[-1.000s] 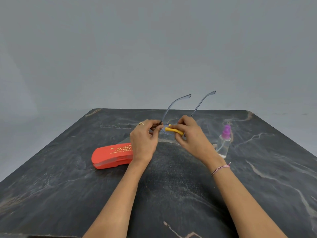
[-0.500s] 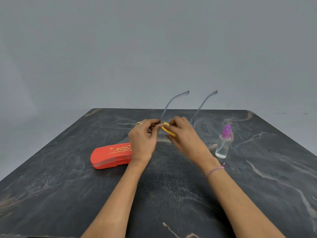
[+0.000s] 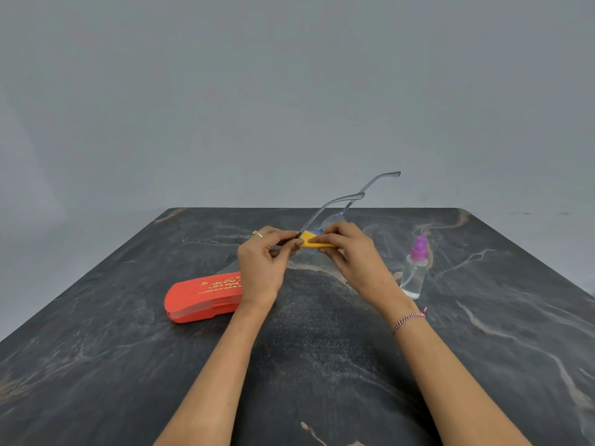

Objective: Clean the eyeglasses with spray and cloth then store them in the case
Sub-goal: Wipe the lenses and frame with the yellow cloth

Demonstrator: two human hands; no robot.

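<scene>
I hold the clear-framed eyeglasses [image 3: 331, 206] above the table, their temple arms pointing up and to the right. My left hand [image 3: 265, 262] pinches the frame at its left hinge. My right hand [image 3: 349, 252] pinches a folded yellow cloth [image 3: 314, 241] over the left lens. The other lens shows just above my right fingers. The orange glasses case [image 3: 201, 296] lies closed on the table to the left of my left wrist. A small clear spray bottle [image 3: 413, 273] with a purple cap stands upright to the right of my right hand.
Everything sits on a dark marble-patterned table [image 3: 322, 365] with a plain grey wall behind it. The table's far edge lies just beyond the glasses, and the side edges slant outward toward me.
The glasses have turned, so the temple arms now swing to the right and lie closer together. The yellow cloth sits flatter across the lens, and both hands stay in about the same place.
</scene>
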